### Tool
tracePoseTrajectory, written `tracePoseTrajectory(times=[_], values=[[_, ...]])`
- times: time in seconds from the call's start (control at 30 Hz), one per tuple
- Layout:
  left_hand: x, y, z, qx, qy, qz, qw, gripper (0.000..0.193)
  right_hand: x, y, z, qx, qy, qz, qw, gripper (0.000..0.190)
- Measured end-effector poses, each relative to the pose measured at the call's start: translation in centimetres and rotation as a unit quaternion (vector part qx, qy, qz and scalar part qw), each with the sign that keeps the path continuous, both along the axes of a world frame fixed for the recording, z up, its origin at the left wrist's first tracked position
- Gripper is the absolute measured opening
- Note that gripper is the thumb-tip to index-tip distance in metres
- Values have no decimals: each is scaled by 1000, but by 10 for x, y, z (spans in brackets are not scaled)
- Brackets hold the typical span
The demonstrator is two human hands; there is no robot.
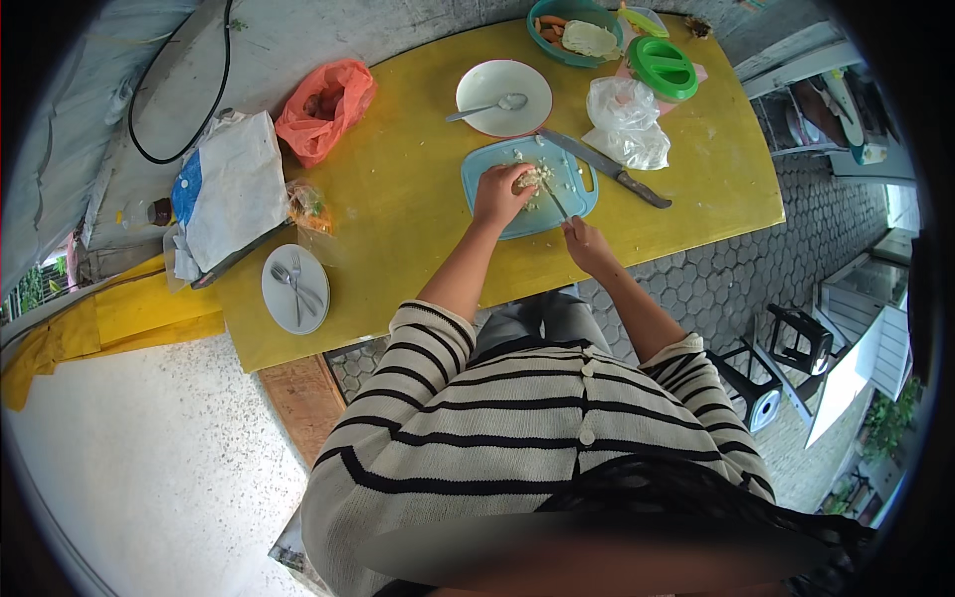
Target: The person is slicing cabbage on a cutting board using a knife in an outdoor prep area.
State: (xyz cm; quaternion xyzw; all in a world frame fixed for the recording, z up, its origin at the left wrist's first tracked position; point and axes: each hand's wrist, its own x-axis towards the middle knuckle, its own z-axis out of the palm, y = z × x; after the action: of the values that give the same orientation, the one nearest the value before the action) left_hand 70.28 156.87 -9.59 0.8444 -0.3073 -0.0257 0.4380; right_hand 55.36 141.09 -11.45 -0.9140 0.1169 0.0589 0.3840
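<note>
A light-blue cutting board (485,153) lies before me with pale chopped food (531,179), maybe garlic, heaped and scattered on it. My left hand (501,195) rests over the board's left half, fingers and thumb curled around the heap. In my right hand (589,245) is a small knife (556,200), its blade reaching into the pieces from the lower right. A larger knife (604,166) with a brown handle lies across the board's upper right corner. Behind the board stands a white bowl (489,78) holding a metal spoon (492,107).
On the yellow table (403,201), a teal basin (541,46) with carrots and cabbage, a green-lidded container (662,67) and clear plastic bags (627,112) stand back right. Leftward are a red plastic bag (328,112) and a white plate (277,317) with cutlery.
</note>
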Motion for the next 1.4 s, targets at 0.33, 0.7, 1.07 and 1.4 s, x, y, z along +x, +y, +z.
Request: tracePoseTrajectory(times=[0.33,0.7,1.07,1.4], values=[[4,10,-27,30,-80,21,996,12,21,11,27,-19,60,16,998,25],[-3,16,-27,-16,-191,16,981,9,51,-8,30,-140,139,108,974,26],[-1,15,-36,-29,-158,49,986,10,19,9,11,-40,36,39,998,25],[-10,26,-12,79,-170,47,981,9,60,-18,25,-60,27,105,992,26]])
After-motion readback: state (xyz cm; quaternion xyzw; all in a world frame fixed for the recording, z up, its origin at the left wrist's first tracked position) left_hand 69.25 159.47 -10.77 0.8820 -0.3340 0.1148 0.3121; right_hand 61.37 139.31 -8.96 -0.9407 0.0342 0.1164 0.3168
